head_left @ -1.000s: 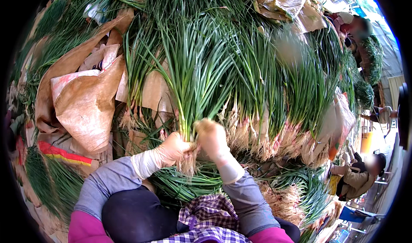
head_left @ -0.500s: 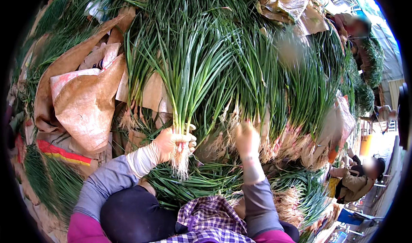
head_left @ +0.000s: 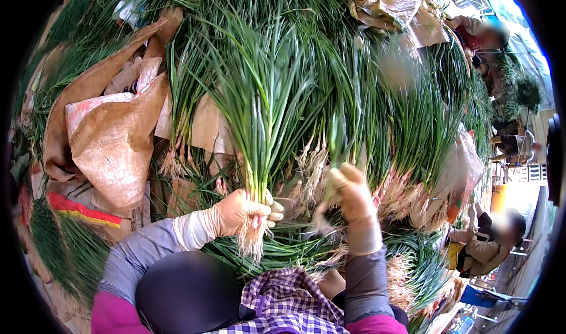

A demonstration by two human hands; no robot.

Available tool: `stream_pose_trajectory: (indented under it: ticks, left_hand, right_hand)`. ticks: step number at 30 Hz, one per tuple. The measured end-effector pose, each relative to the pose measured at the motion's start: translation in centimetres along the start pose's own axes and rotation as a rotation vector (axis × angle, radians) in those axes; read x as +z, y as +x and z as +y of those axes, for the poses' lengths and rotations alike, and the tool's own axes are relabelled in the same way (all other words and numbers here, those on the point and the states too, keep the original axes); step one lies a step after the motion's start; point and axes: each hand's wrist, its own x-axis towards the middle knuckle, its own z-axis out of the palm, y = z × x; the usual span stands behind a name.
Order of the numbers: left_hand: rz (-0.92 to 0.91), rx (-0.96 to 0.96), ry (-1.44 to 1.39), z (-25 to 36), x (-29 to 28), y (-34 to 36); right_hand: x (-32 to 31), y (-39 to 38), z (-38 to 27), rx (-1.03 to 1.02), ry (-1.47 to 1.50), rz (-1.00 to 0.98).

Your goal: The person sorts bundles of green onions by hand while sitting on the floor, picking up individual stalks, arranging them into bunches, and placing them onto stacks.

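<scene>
My left hand (head_left: 246, 213), in a pale glove, is closed round the lower stems of a bunch of green onions (head_left: 259, 133). Their long leaves fan out away from me, and whitish roots hang out below my fist. To the right, my gloved right hand (head_left: 352, 195) is closed and a little blurred by motion. From its fingers a single green onion (head_left: 334, 136) runs upward, with smeared roots dangling beside the fist. Just beyond that hand lies a thick row of more green onions (head_left: 407, 127), roots toward me.
Brown and white sacking (head_left: 118, 148) lies crumpled at the left, with more at the far right. Other green onions (head_left: 283, 248) are heaped close to my lap, beside a root-end pile (head_left: 401, 281). At the right edge, a person in a tan jacket (head_left: 486, 248) sits nearby.
My left hand has shifted slightly right and nearer with its bunch. My right hand has moved a little to the right, and a green onion now shows in its fingers.
</scene>
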Motion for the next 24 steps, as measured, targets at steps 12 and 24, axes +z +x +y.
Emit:
stream_pose_trajectory:
  ticks: [12, 24]
  left_hand:
    - [-0.309, 0.114, -0.240, -0.1, -1.6, -0.5]
    - [-0.521, 0.300, -0.115, 2.1, 1.1, -2.6]
  right_hand:
    - [5.0, 0.1, 4.4, -0.433, -1.150, -0.007]
    - [-5.5, 8.4, -1.1, -0.111, -0.820, 0.523]
